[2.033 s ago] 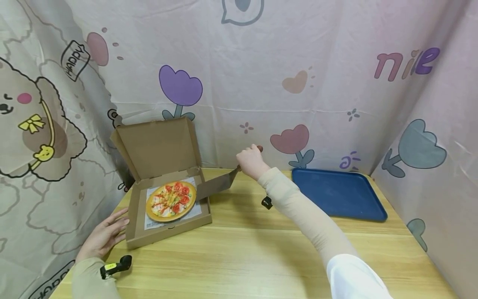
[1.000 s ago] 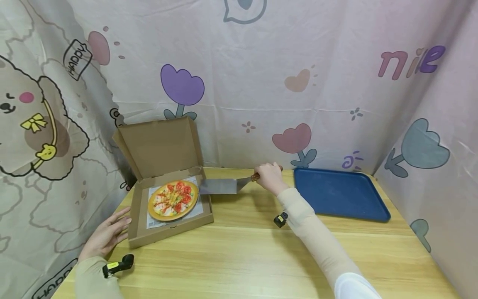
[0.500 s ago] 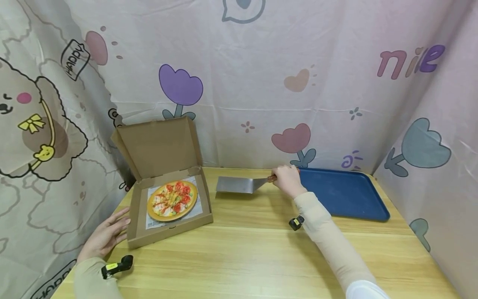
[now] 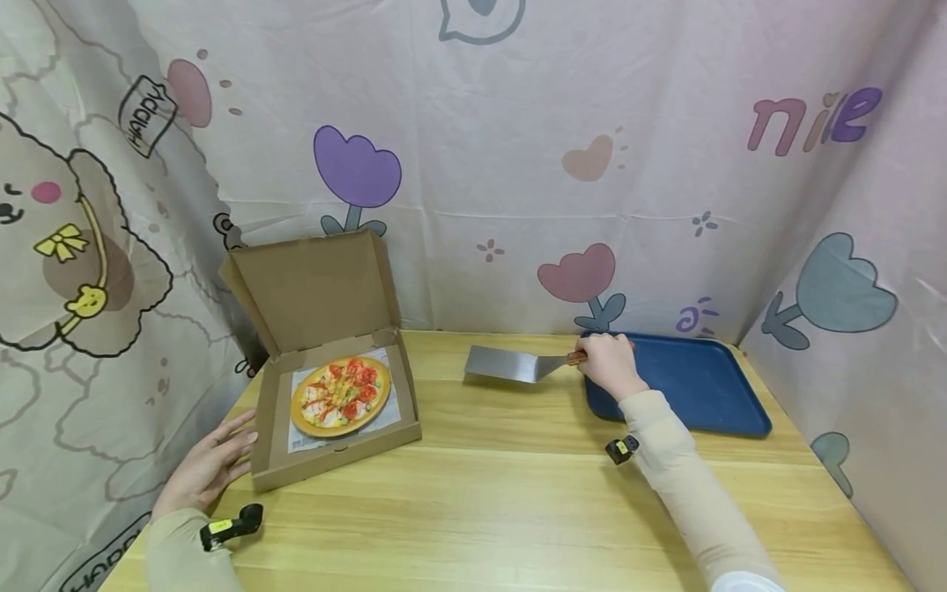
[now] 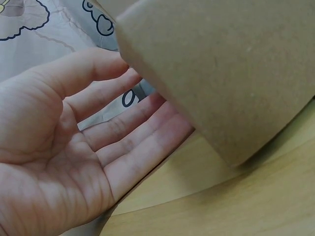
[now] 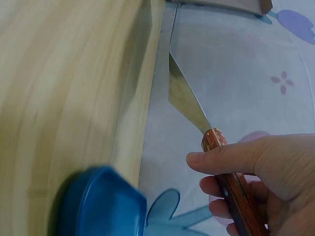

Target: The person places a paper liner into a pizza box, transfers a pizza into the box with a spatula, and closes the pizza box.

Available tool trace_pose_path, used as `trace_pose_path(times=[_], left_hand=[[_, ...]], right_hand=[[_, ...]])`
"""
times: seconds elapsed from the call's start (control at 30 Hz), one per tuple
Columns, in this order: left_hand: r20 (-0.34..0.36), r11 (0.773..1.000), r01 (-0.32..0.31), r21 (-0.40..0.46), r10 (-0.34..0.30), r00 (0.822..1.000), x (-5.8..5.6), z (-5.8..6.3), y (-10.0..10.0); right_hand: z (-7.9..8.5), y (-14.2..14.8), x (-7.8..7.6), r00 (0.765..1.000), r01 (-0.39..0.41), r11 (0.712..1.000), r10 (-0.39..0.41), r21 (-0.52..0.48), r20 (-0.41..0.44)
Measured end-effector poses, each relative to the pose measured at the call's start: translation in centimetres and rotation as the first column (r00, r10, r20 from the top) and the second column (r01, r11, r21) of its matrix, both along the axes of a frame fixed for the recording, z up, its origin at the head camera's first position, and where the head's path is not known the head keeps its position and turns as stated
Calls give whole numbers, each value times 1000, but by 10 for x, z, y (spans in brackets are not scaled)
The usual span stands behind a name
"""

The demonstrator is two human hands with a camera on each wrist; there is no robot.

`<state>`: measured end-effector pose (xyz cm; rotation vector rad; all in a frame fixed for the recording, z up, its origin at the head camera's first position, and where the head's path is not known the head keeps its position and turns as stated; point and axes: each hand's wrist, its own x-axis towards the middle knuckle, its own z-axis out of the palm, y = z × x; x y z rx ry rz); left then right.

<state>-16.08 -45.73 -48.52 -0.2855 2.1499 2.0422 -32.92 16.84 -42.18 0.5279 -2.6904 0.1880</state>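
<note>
My right hand [image 4: 608, 362] grips the wooden handle [image 6: 236, 196] of a metal spatula [image 4: 503, 364], whose flat blade points left and carries nothing. It hangs over the table, with the hand above the left end of a blue tray [image 4: 695, 382]. At the left, my left hand [image 4: 207, 469] rests its extended fingers [image 5: 142, 142] against the side of an open cardboard pizza box [image 4: 336, 464]. Inside the box lies a round pizza [image 4: 342, 396] with red and white toppings, on a sheet of printed paper [image 4: 299, 444].
The box's raised lid [image 4: 318, 292] leans back near the patterned curtain [image 4: 473, 164], which surrounds the wooden table [image 4: 473, 510] at the back and sides. Wood surface lies between the box and the tray.
The spatula's blade has left the pizza's edge and come out over the box's right wall. My right hand has carried it rightward to the tray's left end. The left hand stays put.
</note>
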Motion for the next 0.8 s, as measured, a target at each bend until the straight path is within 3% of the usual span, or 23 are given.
trace_pose_path(times=[0.8], left_hand=[[-6, 1000, -4, 30, 4, 1000, 1, 1, -1]], right_hand=[[-7, 80, 11, 985, 138, 990, -137, 1, 103]])
